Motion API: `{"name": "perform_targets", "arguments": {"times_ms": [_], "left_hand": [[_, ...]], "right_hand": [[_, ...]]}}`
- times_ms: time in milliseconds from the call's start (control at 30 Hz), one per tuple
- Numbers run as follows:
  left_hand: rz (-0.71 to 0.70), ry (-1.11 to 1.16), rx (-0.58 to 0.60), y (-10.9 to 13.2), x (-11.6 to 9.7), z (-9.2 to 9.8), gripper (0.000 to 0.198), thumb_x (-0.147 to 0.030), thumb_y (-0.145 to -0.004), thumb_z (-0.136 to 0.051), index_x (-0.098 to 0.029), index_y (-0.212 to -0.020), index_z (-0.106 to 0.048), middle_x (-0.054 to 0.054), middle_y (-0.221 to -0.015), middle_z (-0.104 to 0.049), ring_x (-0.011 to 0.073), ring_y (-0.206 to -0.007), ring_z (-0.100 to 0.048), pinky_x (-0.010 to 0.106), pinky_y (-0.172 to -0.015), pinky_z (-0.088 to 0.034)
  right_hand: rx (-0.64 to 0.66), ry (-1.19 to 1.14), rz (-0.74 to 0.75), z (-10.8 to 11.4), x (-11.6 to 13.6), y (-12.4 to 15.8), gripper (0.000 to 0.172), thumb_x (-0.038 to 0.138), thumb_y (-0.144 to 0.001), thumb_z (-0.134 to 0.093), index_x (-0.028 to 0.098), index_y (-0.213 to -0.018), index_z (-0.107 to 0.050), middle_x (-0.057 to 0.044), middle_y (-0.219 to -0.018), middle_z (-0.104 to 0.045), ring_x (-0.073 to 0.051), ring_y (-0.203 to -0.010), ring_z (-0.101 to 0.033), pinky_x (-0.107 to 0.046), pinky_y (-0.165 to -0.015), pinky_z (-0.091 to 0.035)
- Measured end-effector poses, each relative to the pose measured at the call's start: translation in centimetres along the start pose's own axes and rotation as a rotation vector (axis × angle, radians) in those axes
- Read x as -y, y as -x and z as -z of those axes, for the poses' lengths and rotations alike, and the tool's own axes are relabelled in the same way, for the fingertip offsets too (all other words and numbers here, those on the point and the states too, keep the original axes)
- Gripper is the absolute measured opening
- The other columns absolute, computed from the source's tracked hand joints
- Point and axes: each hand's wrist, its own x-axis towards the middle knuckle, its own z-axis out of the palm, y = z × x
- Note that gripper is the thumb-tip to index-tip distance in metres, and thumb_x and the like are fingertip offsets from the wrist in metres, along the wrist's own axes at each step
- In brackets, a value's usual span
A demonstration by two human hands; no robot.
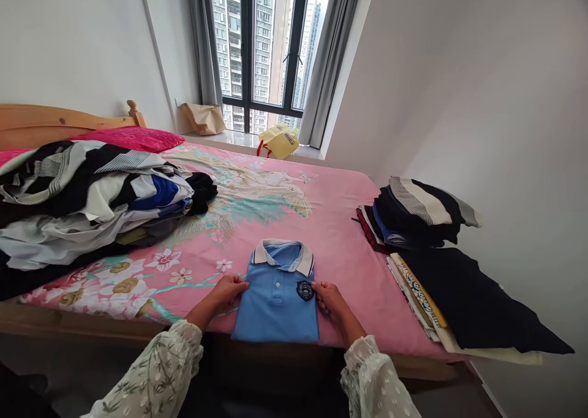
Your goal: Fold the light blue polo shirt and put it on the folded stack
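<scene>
A light blue polo shirt (275,314) with a white collar and a dark badge on its chest lies folded into a rectangle at the bed's near edge. Its collar points away from me. My left hand (229,290) pinches the shirt's left edge, just below the collar. On the opposite side, my right hand (329,298) grips the right edge beside the badge. Both hands are closed, thumbs on top, and the fingers under the cloth are partly hidden.
A loose heap of clothes (92,203) covers the bed's left side. Folded clothes (413,216) are stacked at the right, with a folded black garment (482,301) nearer me. A red pillow (133,139) lies by the headboard; a yellow bag (280,142) and a brown paper bag (204,119) sit on the windowsill.
</scene>
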Motion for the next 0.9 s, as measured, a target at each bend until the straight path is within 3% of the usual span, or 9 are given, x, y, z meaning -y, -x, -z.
{"name": "perform_targets", "arguments": {"times_ms": [133, 300, 467, 567, 700, 900], "left_hand": [[-0.034, -0.009, 0.023, 0.7, 0.0, -0.4, 0.05, -0.062, -0.056, -0.068, -0.021, -0.061, -0.04, -0.011, -0.04, -0.032, 0.0041, -0.035, -0.026, 0.019, -0.038, -0.015], [-0.012, -0.078, 0.134, 1.9, 0.1, 0.4, 0.051, -0.062, -0.05, -0.071, -0.018, -0.058, -0.045, -0.009, -0.042, -0.039, 0.0036, -0.035, -0.024, 0.021, -0.038, -0.012], [-0.068, -0.075, 0.061, 2.2, 1.2, 0.2, 0.053, -0.066, -0.053, -0.066, -0.02, -0.062, -0.041, -0.01, -0.044, -0.033, 0.0046, -0.038, -0.026, 0.021, -0.04, -0.015], [-0.06, -0.114, 0.079, 2.7, 1.4, 0.1, 0.052, -0.067, -0.055, -0.064, -0.02, -0.062, -0.043, -0.01, -0.044, -0.033, 0.0046, -0.036, -0.024, 0.022, -0.039, -0.013], [-0.03, -0.15, 0.128, 4.0, 1.3, 0.1, 0.053, -0.064, -0.05, -0.07, -0.02, -0.061, -0.042, -0.01, -0.043, -0.033, 0.0046, -0.036, -0.025, 0.021, -0.038, -0.012], [-0.054, -0.145, 0.072, 6.6, 1.2, -0.6, 0.053, -0.068, -0.055, -0.063, -0.02, -0.066, -0.042, -0.009, -0.048, -0.039, 0.0054, -0.039, -0.032, 0.02, -0.039, -0.017]], "right_hand": [[0.005, 0.031, -0.019, 0.1, -0.1, 0.8, 0.041, 0.054, -0.075, -0.056, 0.023, -0.06, -0.035, 0.01, -0.038, -0.034, -0.005, -0.028, -0.027, -0.02, -0.03, -0.013], [0.059, 0.083, -0.064, 0.4, -0.2, 2.1, 0.043, 0.051, -0.071, -0.064, 0.022, -0.056, -0.037, 0.009, -0.034, -0.032, -0.005, -0.027, -0.025, -0.02, -0.031, -0.011], [0.049, 0.085, -0.032, -0.2, -0.2, 3.5, 0.045, 0.055, -0.077, -0.058, 0.022, -0.057, -0.033, 0.01, -0.036, -0.033, -0.005, -0.028, -0.026, -0.02, -0.031, -0.013], [0.103, 0.102, -0.048, -0.2, -0.4, 4.6, 0.045, 0.054, -0.073, -0.063, 0.021, -0.057, -0.037, 0.009, -0.038, -0.036, -0.004, -0.03, -0.026, -0.02, -0.032, -0.012], [0.11, 0.11, -0.063, 0.0, -0.9, 5.6, 0.042, 0.05, -0.07, -0.067, 0.021, -0.058, -0.039, 0.008, -0.039, -0.037, -0.004, -0.029, -0.025, -0.02, -0.031, -0.011], [0.082, 0.131, -0.038, -0.1, -2.0, 7.3, 0.044, 0.056, -0.074, -0.059, 0.022, -0.058, -0.036, 0.008, -0.038, -0.034, -0.005, -0.028, -0.027, -0.02, -0.031, -0.011]]}}
